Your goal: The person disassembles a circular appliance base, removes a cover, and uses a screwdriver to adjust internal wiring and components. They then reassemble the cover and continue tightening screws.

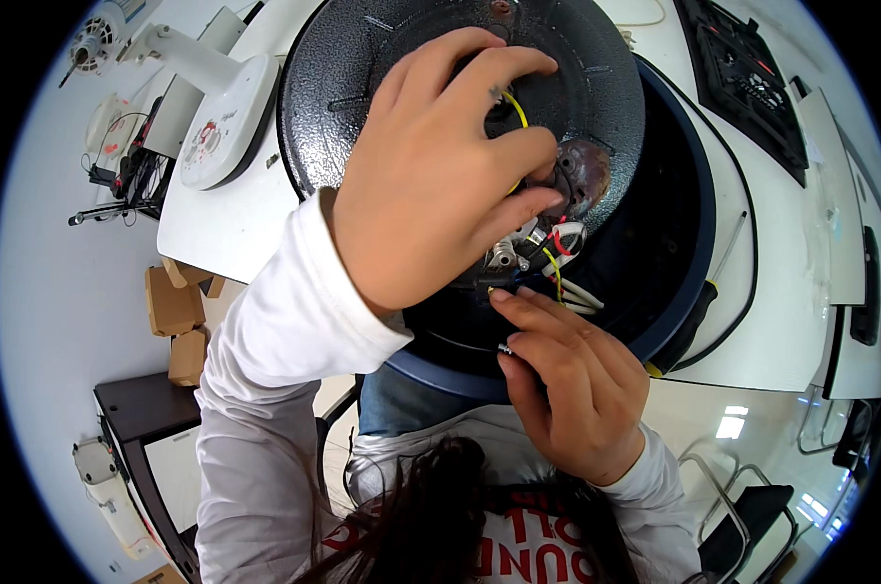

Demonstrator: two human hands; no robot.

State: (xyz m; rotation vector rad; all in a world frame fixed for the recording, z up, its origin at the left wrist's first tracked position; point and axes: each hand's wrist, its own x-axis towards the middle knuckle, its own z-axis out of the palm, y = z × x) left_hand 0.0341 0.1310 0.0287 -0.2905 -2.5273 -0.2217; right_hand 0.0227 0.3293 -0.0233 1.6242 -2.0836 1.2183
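My right hand (pixel 581 389) is nearest, over the near rim of the dark-blue round tub (pixel 695 234). Its thumb and bent fingers close on a small silvery metal piece (pixel 505 348), possibly a screw; the forefinger tip reaches a short black part (pixel 496 282), contact unclear.

Just beyond: a silvery metal fitting (pixel 502 255), thin white leads (pixel 583 298) and a yellow-green striped wire (pixel 556 271), bunched inside the tub opening. My left hand (pixel 440 180) is above these, on the black pebbled metal disc (pixel 319 107) that partly covers the tub. Its fingers are spread apart; I cannot tell whether the tips press on anything. A brown stained patch (pixel 586 175) marks the disc beside them.

Right of the tub, a black-and-yellow-handled screwdriver (pixel 695 326) and a black cable (pixel 754 248) lie on the white surface (pixel 786 331); farther off, an open black tool case (pixel 742 83).

Risks, my judgement: a loose pinch could drop the metal piece into the dark tub, where it would be hard to find. If the disc slides, the leads could be tugged or trapped. My left wrist may also block my view of the fitting.
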